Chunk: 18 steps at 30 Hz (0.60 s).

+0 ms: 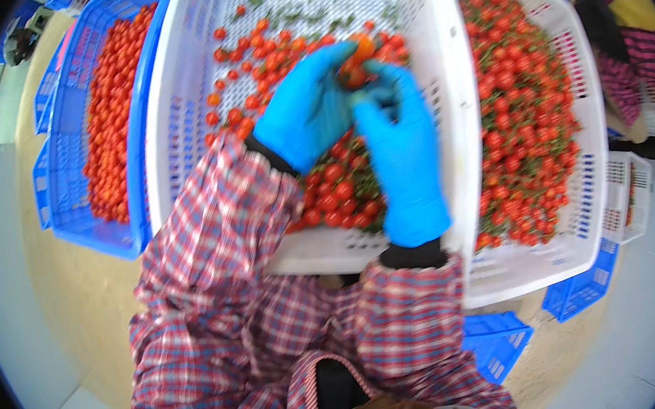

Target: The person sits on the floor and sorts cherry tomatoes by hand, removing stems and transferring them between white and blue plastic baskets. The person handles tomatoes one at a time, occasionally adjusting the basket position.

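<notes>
My left hand (306, 103), in a blue glove, is closed around a few cherry tomatoes (362, 47), one orange and others darker red. Close beside it, my blue-gloved right hand (403, 142) has its fingers bent against the lower tomatoes; whether it grips one is hidden. Both hands are over a white perforated plastic crate (308, 253). Loose cherry tomatoes (270, 61) are scattered across the crate's middle. Beneath my wrists lies a heap of tomatoes with green stems (335, 194), partly covered by my hands. Green stem scraps (307, 14) litter the far part of the crate floor.
A blue crate (75, 165) of stemless cherry tomatoes stands to the left. On the right, a white crate (541, 269) holds tomatoes on green stems. Blue crates (495, 342) sit lower right. Another person in a striped sleeve (650, 57) is at the far right.
</notes>
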Tool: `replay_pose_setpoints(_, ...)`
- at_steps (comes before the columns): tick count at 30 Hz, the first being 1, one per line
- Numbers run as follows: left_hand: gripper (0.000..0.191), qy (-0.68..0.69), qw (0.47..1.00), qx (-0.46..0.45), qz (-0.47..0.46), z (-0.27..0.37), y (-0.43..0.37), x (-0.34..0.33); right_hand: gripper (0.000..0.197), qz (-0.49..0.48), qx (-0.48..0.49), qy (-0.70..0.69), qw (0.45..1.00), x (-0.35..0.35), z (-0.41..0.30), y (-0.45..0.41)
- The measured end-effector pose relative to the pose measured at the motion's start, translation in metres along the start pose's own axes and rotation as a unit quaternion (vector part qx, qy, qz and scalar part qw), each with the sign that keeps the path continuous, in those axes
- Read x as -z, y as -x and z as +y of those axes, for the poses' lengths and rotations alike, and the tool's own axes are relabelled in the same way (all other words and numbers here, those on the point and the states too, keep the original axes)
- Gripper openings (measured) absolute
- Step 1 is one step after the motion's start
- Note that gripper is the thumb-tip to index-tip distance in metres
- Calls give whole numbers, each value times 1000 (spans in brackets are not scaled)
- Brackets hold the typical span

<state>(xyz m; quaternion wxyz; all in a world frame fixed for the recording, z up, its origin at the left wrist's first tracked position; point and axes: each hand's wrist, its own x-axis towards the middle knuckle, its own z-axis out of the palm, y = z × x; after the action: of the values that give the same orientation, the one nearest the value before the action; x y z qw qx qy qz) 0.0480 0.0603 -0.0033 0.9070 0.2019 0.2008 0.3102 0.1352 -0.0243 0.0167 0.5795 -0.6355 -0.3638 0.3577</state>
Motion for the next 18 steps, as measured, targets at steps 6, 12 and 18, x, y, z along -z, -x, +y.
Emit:
replay_pose_setpoints(6, 31, 114, 993, 4, 33, -11, 7, -15, 37, 46, 0, 117, 992, -8, -5, 3)
replay_pose_setpoints(12, 28, 99, 992, -42, 67, -18, 12, -24, 30, 116, 16, 175, 978, -19, -3, 1)
replay_pose_setpoints(18, 27, 111, 986, -81, 97, -15, 12, -28, 22, 164, 54, 104, 980, -28, 5, -1)
